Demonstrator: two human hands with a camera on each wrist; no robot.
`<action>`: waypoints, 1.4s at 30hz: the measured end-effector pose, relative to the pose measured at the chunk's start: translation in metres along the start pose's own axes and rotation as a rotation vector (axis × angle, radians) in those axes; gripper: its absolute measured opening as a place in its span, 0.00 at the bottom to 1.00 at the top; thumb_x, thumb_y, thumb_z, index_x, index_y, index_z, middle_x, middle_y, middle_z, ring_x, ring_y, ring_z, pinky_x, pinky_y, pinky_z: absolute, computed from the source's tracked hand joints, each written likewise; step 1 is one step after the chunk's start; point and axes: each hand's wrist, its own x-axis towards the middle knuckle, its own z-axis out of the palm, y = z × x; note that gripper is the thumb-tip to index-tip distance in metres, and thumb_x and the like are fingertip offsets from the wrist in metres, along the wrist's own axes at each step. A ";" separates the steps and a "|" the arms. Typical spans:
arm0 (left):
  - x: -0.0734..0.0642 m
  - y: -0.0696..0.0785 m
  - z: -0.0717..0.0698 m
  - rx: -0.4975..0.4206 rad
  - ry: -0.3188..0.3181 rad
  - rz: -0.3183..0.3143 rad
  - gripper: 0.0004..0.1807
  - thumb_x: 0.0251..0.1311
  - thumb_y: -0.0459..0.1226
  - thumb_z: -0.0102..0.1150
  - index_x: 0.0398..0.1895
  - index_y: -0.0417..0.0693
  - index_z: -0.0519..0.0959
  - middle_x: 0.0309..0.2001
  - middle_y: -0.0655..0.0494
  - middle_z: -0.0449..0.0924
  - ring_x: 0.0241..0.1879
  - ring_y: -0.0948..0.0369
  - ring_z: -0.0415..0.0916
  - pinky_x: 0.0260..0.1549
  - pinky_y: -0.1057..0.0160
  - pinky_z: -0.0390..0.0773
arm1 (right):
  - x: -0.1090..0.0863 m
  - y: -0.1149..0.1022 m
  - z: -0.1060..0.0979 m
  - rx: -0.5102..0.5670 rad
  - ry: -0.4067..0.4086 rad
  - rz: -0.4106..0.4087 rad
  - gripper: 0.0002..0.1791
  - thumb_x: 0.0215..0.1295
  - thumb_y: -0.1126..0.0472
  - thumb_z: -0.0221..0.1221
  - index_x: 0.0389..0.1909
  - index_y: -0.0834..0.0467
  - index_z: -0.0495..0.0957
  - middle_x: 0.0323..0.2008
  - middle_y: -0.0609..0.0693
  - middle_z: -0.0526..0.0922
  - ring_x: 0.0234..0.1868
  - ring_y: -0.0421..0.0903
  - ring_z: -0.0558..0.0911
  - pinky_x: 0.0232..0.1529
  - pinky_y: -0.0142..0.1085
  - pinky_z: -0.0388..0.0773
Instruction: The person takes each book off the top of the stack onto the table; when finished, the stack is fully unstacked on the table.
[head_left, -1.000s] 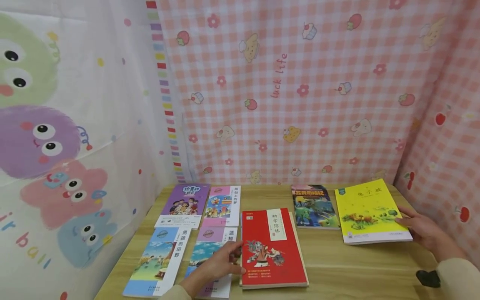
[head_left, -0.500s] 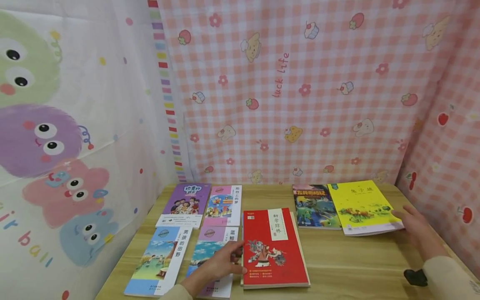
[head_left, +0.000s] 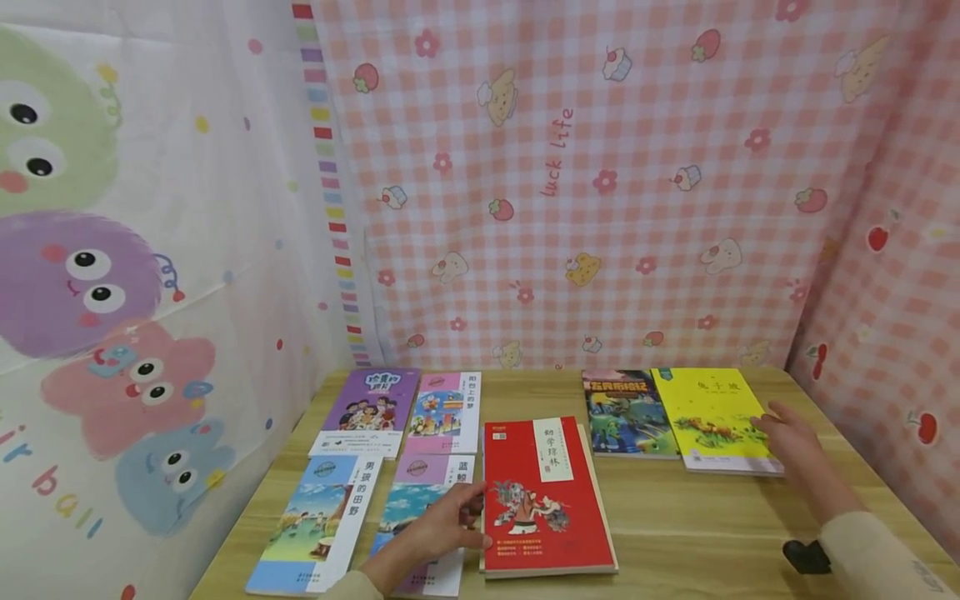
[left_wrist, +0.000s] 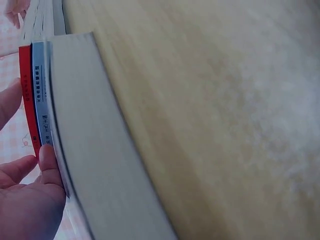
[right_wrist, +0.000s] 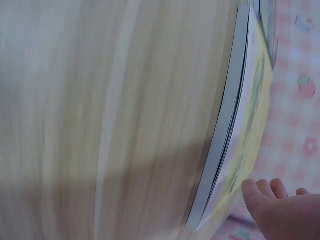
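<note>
A red book (head_left: 551, 508) tops a small stack on the table. My left hand (head_left: 442, 521) touches the stack's left side; the left wrist view shows the fingers (left_wrist: 50, 167) against red and blue spines, with a thick pale book beneath. Flat at the back right lies a yellow book (head_left: 716, 417), its left edge against a dinosaur-covered book (head_left: 630, 417). My right hand (head_left: 806, 454) is at the yellow book's right edge, the fingers (right_wrist: 254, 196) extended and touching it. A pale page block shows below its cover in the right wrist view.
At the left lie a purple book (head_left: 369, 412), a pink-and-white book (head_left: 444, 412), a blue-and-white book (head_left: 315, 525) and another illustrated book (head_left: 412, 500) partly behind my left arm. Cloth curtains (head_left: 585, 183) stand around the wooden table (head_left: 675, 533). A black object (head_left: 806, 557) sits near my right sleeve.
My right hand has moved the yellow book left and turned it straighter, down flat beside the dinosaur book. The fingers have loosened from its edge. My left hand stays at the red book.
</note>
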 end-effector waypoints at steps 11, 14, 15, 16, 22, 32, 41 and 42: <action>-0.001 0.002 -0.002 0.136 0.085 0.011 0.44 0.49 0.36 0.76 0.71 0.42 0.67 0.65 0.39 0.65 0.61 0.40 0.66 0.58 0.39 0.69 | -0.022 -0.010 0.079 0.059 -0.197 -0.093 0.39 0.79 0.58 0.47 0.77 0.67 0.34 0.75 0.72 0.44 0.74 0.65 0.53 0.67 0.48 0.64; -0.001 0.001 -0.006 0.182 0.091 0.006 0.44 0.50 0.39 0.76 0.71 0.41 0.67 0.71 0.38 0.57 0.69 0.36 0.55 0.62 0.36 0.64 | -0.035 -0.012 0.104 0.041 -0.224 -0.114 0.38 0.78 0.60 0.49 0.76 0.70 0.40 0.73 0.73 0.50 0.71 0.65 0.60 0.65 0.50 0.68; -0.001 0.000 -0.008 0.192 0.085 0.003 0.45 0.50 0.40 0.76 0.72 0.41 0.66 0.72 0.38 0.56 0.70 0.36 0.53 0.62 0.35 0.63 | -0.039 -0.012 0.111 0.043 -0.234 -0.125 0.37 0.77 0.61 0.49 0.76 0.71 0.42 0.72 0.74 0.51 0.70 0.65 0.62 0.64 0.50 0.69; -0.001 0.000 -0.009 0.200 0.075 0.001 0.44 0.51 0.40 0.76 0.71 0.41 0.66 0.73 0.38 0.55 0.70 0.36 0.51 0.63 0.35 0.62 | -0.043 -0.011 0.119 0.050 -0.242 -0.128 0.36 0.77 0.62 0.49 0.75 0.72 0.44 0.72 0.74 0.53 0.69 0.65 0.64 0.63 0.50 0.70; -0.004 0.003 -0.013 0.251 0.015 0.006 0.43 0.52 0.43 0.75 0.71 0.43 0.68 0.73 0.34 0.54 0.71 0.34 0.49 0.63 0.32 0.57 | -0.064 -0.004 0.161 0.109 -0.281 -0.124 0.33 0.74 0.66 0.52 0.72 0.75 0.51 0.67 0.75 0.62 0.63 0.63 0.72 0.58 0.49 0.76; -0.003 0.004 -0.014 0.251 -0.031 -0.041 0.42 0.55 0.44 0.73 0.73 0.46 0.67 0.74 0.35 0.51 0.72 0.35 0.45 0.64 0.31 0.55 | -0.087 0.010 0.203 0.047 -0.213 -0.049 0.28 0.69 0.67 0.58 0.66 0.74 0.64 0.54 0.66 0.77 0.49 0.55 0.81 0.48 0.48 0.82; -0.003 0.003 -0.013 0.282 -0.036 -0.027 0.42 0.56 0.46 0.72 0.72 0.45 0.67 0.75 0.36 0.51 0.73 0.35 0.44 0.65 0.31 0.54 | -0.092 0.010 0.214 -0.011 -0.209 0.044 0.32 0.66 0.64 0.63 0.68 0.70 0.64 0.53 0.62 0.79 0.46 0.51 0.81 0.46 0.46 0.83; -0.003 0.003 -0.012 0.282 -0.037 -0.027 0.42 0.56 0.46 0.72 0.72 0.45 0.67 0.75 0.36 0.50 0.73 0.35 0.44 0.65 0.31 0.54 | -0.092 0.010 0.214 -0.011 -0.205 0.043 0.32 0.66 0.65 0.63 0.67 0.71 0.64 0.53 0.62 0.79 0.46 0.51 0.81 0.46 0.46 0.83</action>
